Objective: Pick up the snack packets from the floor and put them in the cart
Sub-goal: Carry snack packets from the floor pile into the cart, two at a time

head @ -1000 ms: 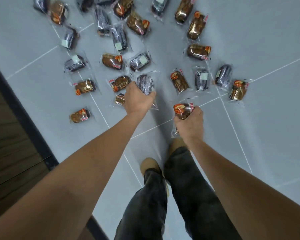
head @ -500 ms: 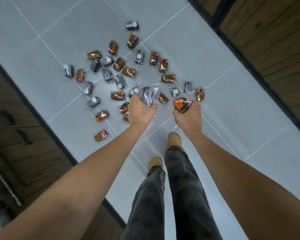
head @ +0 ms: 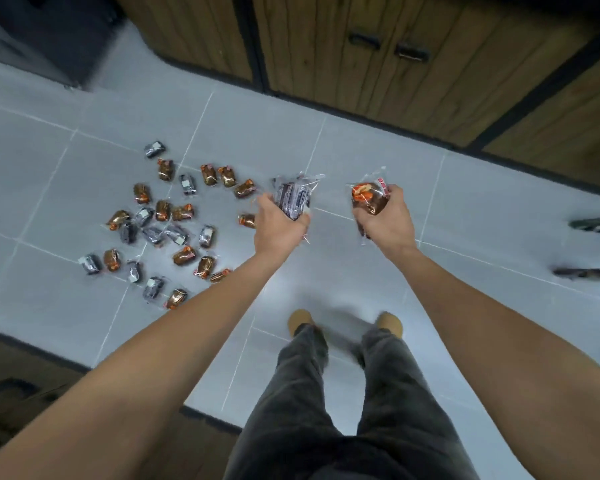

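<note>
Mid-carry, left hand (head: pixel 279 225) grips a dark packet (head: pixel 293 199), right hand (head: pixel 385 220) an orange packet (head: pixel 369 199); next, the unseen cart.

A scatter of small clear-wrapped brown and dark snack packets (head: pixel 167 223) lies on the pale grey tiled floor (head: pixel 84 168). Just right of the scatter and above the floor, the left hand (head: pixel 279 226) holds a dark clear-wrapped packet (head: pixel 291 197). Further right, the right hand (head: pixel 387 225) holds a brown-and-orange clear-wrapped packet (head: pixel 368 199). Beyond the scatter runs a brown plank cabinet (head: pixel 395 81). Nearer than the scatter and to its right stand two tan shoes (head: pixel 300 320).
</note>
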Action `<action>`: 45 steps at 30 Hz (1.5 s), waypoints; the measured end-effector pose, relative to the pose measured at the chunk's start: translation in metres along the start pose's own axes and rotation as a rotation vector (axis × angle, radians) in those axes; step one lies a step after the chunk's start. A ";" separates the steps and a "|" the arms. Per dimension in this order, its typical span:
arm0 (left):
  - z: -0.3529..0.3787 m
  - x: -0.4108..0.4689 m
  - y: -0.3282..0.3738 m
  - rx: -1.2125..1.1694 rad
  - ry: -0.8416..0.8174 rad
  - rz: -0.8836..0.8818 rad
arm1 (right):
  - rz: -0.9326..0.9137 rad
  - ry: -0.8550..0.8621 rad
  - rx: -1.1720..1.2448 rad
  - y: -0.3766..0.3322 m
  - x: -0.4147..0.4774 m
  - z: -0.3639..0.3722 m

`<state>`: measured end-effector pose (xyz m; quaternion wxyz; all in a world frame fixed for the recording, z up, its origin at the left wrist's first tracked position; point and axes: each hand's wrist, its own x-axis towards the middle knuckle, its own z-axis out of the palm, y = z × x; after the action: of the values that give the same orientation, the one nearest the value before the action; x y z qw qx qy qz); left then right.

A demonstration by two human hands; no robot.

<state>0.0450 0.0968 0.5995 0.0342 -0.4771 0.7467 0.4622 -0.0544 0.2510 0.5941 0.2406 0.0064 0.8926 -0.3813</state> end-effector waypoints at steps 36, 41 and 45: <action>0.541 -0.346 0.316 0.317 -0.479 0.507 | 0.324 0.590 0.215 0.401 -0.042 -0.566; 0.619 -0.355 0.385 0.318 -0.515 0.610 | 0.344 0.643 0.261 0.434 -0.002 -0.637; 0.679 -0.361 0.437 0.333 -0.548 0.638 | 0.355 0.651 0.262 0.455 0.031 -0.695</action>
<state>-0.3495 0.8849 0.6772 0.1625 -0.0713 0.8841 0.4324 -0.2883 1.0434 0.6846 0.0041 0.3120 0.8510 -0.4225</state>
